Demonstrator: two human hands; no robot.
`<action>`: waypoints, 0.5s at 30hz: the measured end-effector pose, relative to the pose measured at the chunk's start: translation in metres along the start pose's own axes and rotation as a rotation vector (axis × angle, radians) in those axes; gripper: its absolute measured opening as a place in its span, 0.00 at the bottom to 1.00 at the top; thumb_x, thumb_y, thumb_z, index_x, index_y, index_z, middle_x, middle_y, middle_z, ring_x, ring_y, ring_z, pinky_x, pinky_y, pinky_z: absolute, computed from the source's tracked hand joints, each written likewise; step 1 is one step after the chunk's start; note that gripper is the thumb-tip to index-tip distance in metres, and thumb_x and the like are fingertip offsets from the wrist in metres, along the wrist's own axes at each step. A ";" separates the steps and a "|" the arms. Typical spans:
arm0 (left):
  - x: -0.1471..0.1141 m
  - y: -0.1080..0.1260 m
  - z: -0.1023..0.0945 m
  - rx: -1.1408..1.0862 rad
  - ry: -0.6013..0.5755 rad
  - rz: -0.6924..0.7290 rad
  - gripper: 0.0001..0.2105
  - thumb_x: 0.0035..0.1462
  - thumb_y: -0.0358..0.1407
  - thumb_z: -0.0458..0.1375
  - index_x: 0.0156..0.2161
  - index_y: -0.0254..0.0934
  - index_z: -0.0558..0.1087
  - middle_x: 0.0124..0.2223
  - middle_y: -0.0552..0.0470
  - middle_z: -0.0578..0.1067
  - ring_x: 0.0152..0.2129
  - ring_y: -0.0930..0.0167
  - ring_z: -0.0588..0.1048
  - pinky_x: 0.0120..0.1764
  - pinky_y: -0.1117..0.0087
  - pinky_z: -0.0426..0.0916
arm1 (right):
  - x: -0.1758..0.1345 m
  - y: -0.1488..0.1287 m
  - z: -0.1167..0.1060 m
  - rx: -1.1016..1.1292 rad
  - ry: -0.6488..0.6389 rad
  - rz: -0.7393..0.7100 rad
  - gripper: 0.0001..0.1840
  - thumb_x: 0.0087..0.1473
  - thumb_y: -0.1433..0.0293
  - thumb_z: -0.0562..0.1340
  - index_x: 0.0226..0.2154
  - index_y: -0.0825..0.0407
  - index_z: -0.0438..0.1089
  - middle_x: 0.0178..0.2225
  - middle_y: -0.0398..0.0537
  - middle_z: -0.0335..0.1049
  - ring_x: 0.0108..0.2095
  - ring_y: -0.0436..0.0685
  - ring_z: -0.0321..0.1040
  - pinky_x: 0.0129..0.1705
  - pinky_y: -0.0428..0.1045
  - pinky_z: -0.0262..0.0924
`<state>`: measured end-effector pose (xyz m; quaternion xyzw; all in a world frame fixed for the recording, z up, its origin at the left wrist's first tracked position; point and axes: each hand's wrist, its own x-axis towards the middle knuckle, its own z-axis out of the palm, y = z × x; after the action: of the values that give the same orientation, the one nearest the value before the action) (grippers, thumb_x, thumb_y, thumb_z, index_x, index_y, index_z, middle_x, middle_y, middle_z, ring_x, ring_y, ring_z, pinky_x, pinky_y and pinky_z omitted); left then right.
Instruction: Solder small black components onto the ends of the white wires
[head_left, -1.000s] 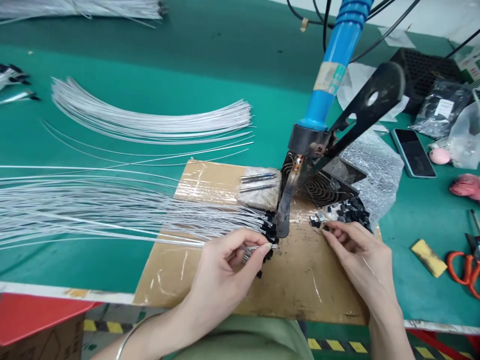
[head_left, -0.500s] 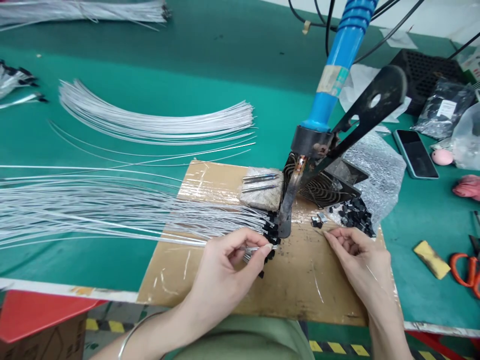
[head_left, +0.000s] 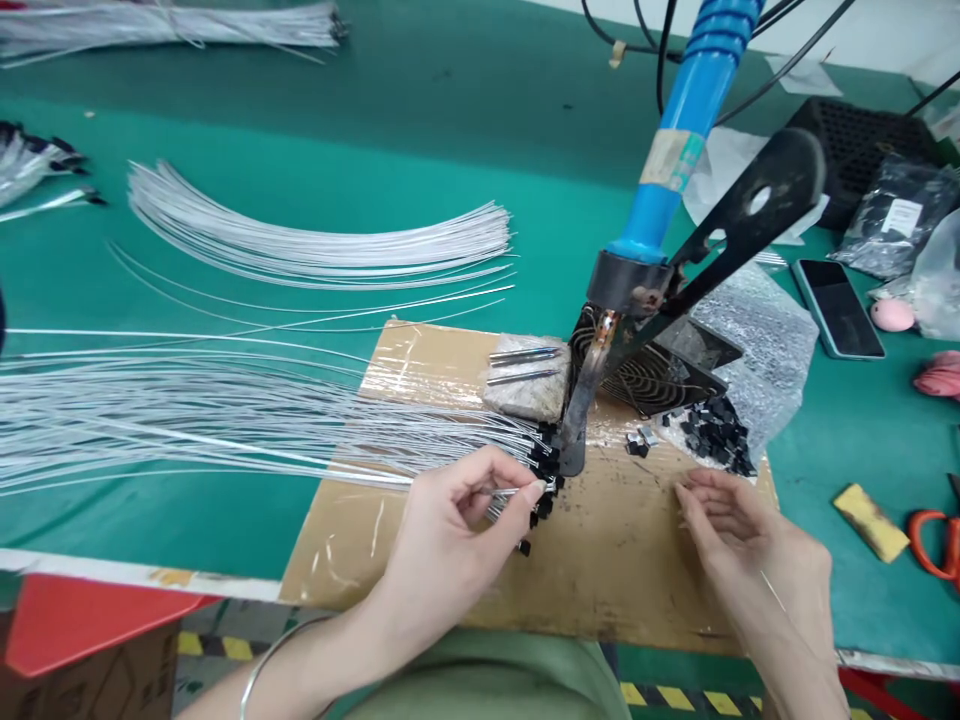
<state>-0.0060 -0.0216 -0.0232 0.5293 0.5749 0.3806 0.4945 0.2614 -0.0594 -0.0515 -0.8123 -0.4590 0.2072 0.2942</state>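
In a pinch of thumb and forefinger, my left hand (head_left: 450, 550) holds a thin white wire, its end just below the soldering iron's tip. My right hand (head_left: 765, 560) is closed at the fingertips on a thin solder wire (head_left: 772, 592), which runs across the back of the hand. The blue-handled soldering iron (head_left: 664, 165) hangs tip-down in a black metal bracket (head_left: 757, 215). Beside my left fingers lie white wires (head_left: 420, 425) with black ends. Nearest my right hand is a pile of small black pieces (head_left: 716, 432).
Brown cardboard (head_left: 600, 590) covers the work spot on the green table. A pad with metal rods (head_left: 525, 400) sits left of the iron. Another white wire bundle (head_left: 322, 235) lies behind. Rightward are a phone (head_left: 838, 308), a yellow sponge (head_left: 870, 522) and orange-handled scissors (head_left: 930, 545).
My right hand has drawn back to the right and slightly down, away from the iron. My left hand stays in place with the wire. The view has shifted slightly.
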 end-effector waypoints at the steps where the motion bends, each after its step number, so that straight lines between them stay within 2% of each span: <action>1: -0.001 -0.002 0.000 0.006 -0.005 -0.010 0.09 0.61 0.36 0.63 0.30 0.37 0.79 0.23 0.56 0.72 0.18 0.76 0.60 0.22 0.73 0.53 | -0.001 -0.001 -0.001 0.029 0.014 -0.001 0.20 0.51 0.50 0.68 0.35 0.48 0.82 0.30 0.50 0.84 0.27 0.59 0.81 0.34 0.53 0.77; 3: -0.001 -0.006 0.000 0.020 -0.012 -0.031 0.09 0.61 0.38 0.63 0.30 0.37 0.80 0.23 0.56 0.72 0.18 0.76 0.60 0.23 0.73 0.53 | -0.005 -0.006 0.001 0.113 0.057 -0.007 0.18 0.50 0.52 0.71 0.32 0.49 0.84 0.30 0.50 0.84 0.25 0.57 0.79 0.31 0.51 0.77; 5: -0.001 -0.007 -0.001 0.034 -0.016 -0.046 0.10 0.61 0.39 0.63 0.30 0.38 0.80 0.23 0.56 0.73 0.18 0.75 0.62 0.22 0.72 0.52 | -0.011 -0.016 0.006 0.259 0.068 -0.005 0.14 0.49 0.56 0.74 0.31 0.49 0.84 0.26 0.48 0.82 0.20 0.54 0.74 0.23 0.47 0.73; 8: 0.001 -0.001 -0.001 0.021 -0.039 -0.071 0.09 0.60 0.38 0.64 0.30 0.38 0.80 0.25 0.53 0.77 0.18 0.74 0.66 0.22 0.73 0.55 | -0.024 -0.037 0.018 0.531 -0.012 0.010 0.09 0.53 0.61 0.76 0.31 0.49 0.85 0.19 0.43 0.76 0.15 0.51 0.70 0.17 0.44 0.68; 12: 0.005 0.013 -0.004 -0.094 -0.110 -0.109 0.06 0.58 0.35 0.66 0.29 0.38 0.81 0.32 0.49 0.84 0.25 0.71 0.76 0.27 0.74 0.66 | -0.042 -0.066 0.033 0.776 -0.210 0.066 0.07 0.58 0.63 0.75 0.34 0.48 0.85 0.20 0.43 0.78 0.19 0.52 0.75 0.23 0.45 0.76; 15: 0.007 0.021 -0.006 -0.182 -0.177 -0.147 0.05 0.55 0.31 0.67 0.28 0.38 0.81 0.32 0.49 0.85 0.27 0.70 0.80 0.31 0.75 0.72 | -0.052 -0.085 0.040 0.909 -0.272 0.221 0.07 0.57 0.62 0.76 0.32 0.47 0.85 0.21 0.40 0.77 0.19 0.50 0.73 0.22 0.45 0.75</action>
<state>-0.0068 -0.0114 -0.0024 0.4703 0.5293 0.3457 0.6157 0.1583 -0.0586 -0.0210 -0.6110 -0.2674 0.5209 0.5327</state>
